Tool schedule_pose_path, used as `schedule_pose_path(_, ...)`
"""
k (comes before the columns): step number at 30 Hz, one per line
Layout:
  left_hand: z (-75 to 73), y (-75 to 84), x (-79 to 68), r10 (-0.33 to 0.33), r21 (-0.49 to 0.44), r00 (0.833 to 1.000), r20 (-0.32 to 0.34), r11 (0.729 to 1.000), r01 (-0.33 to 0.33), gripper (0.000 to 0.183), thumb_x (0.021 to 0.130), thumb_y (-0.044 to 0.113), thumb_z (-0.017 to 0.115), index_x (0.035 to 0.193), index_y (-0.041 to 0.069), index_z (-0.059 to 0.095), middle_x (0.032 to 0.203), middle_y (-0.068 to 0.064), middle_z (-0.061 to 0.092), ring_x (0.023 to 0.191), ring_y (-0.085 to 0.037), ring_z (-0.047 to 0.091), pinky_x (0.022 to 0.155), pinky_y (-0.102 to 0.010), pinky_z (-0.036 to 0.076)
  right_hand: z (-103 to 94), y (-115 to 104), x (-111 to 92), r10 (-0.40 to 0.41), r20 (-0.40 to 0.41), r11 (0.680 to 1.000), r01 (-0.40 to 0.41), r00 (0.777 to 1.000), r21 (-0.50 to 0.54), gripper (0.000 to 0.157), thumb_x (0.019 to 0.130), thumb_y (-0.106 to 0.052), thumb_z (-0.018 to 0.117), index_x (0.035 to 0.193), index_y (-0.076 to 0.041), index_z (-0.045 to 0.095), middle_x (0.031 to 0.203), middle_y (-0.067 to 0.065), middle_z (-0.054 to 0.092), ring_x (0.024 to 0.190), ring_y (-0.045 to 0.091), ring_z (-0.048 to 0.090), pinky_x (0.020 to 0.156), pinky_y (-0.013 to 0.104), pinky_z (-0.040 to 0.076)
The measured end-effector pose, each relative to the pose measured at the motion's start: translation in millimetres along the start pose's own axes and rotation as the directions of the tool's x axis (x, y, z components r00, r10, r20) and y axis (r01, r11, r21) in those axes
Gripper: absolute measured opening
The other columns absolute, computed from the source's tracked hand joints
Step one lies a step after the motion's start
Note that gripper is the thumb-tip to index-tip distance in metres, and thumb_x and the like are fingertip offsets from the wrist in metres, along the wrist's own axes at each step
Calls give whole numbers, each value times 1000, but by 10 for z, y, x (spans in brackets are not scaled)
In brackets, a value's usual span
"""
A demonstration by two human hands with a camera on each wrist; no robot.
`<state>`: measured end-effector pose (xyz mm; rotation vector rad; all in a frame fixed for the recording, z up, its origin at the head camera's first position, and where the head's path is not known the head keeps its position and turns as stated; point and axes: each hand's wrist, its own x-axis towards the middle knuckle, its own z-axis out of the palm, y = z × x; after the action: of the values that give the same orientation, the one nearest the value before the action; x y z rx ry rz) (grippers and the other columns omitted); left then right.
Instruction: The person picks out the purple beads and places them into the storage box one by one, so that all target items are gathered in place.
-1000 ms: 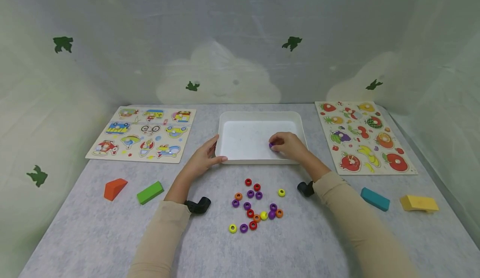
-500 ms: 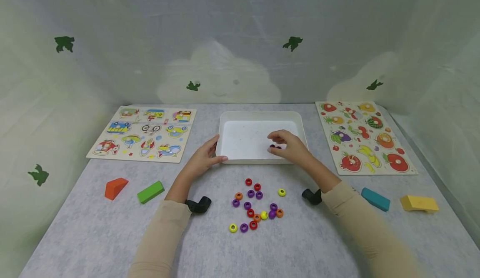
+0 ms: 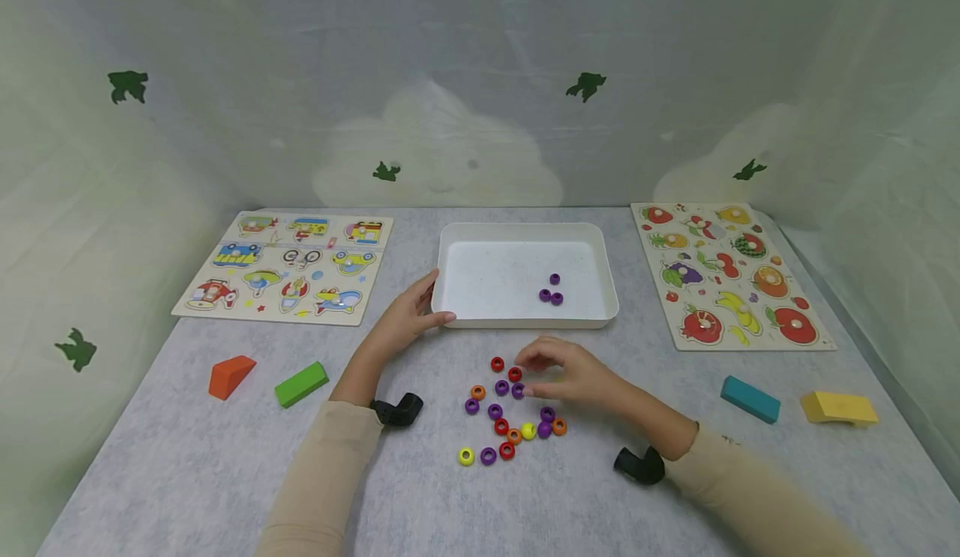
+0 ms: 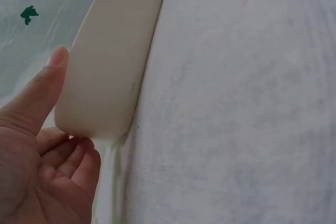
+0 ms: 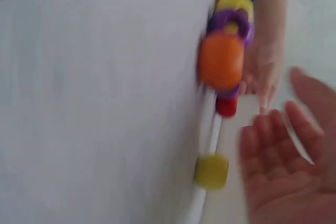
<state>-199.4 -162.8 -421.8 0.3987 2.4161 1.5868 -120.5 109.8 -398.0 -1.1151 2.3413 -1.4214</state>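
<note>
A white rectangular tray (image 3: 495,323) stands near the back of the table, with three purple beads (image 3: 557,298) in its right part. My left hand (image 3: 408,315) holds the tray's front left corner; in the left wrist view the thumb (image 4: 55,59) lies along its rim and the fingers curl against its side. In front of the tray, my right hand (image 3: 573,373) hovers at the right of a loose group of red, orange, yellow and purple beads. Its thumb and fingers are apart, the tips near a purple bead (image 3: 517,391) and a red bead (image 3: 514,374).
A vehicle puzzle board (image 3: 285,269) lies at the back left and a fruit puzzle board (image 3: 727,278) at the back right. Orange (image 3: 231,378) and green (image 3: 301,385) blocks lie left, teal (image 3: 751,399) and yellow (image 3: 837,408) blocks right.
My right hand let go of a purple bead in the tray, then moved back toward me, over to the loose beads. The left hand stayed on the tray corner.
</note>
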Motion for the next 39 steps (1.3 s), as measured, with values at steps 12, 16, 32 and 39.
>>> schedule_pose_path(12, -4, -112, 35, 22, 37, 1000, -8, 999, -22, 87, 66, 33, 66, 133, 12, 13, 136, -3, 13, 120, -8, 16, 97, -21, 20, 246, 322, -61, 122, 78, 973, -104, 989, -207, 18, 75, -21, 61, 93, -19, 59, 91, -13, 53, 83, 2, 47, 72, 18, 42)
schedule_pose_path(16, -4, -64, 13, 24, 32, 1000, 2, 999, -24, 86, 68, 29, 65, 133, 10, 12, 136, -5, 12, 121, -10, 15, 97, -22, 19, 217, 278, -37, 125, 52, 977, -114, 991, -179, 18, 76, -18, 60, 93, -17, 59, 89, -11, 54, 80, 3, 49, 70, 18, 44)
schedule_pose_path(32, 12, 177, -59, 15, -4, 1000, -2, 1000, -15, 80, 72, 13, 64, 131, -2, 13, 135, -13, 13, 122, -18, 15, 98, -27, 19, -519, 587, 538, 212, -350, 952, -273, 912, -135, 20, 76, -12, 58, 96, -10, 57, 91, -1, 55, 80, 10, 52, 71, 24, 46)
schedule_pose_path(39, 17, 174, -61, 19, -8, 1000, -1, 1000, -19, 79, 72, 12, 63, 131, -2, 13, 135, -14, 13, 122, -18, 15, 98, -27, 19, -588, 828, 650, 410, -334, 874, -470, 849, -122, 16, 78, -11, 57, 94, -10, 59, 93, 2, 57, 84, 15, 52, 72, 28, 45)
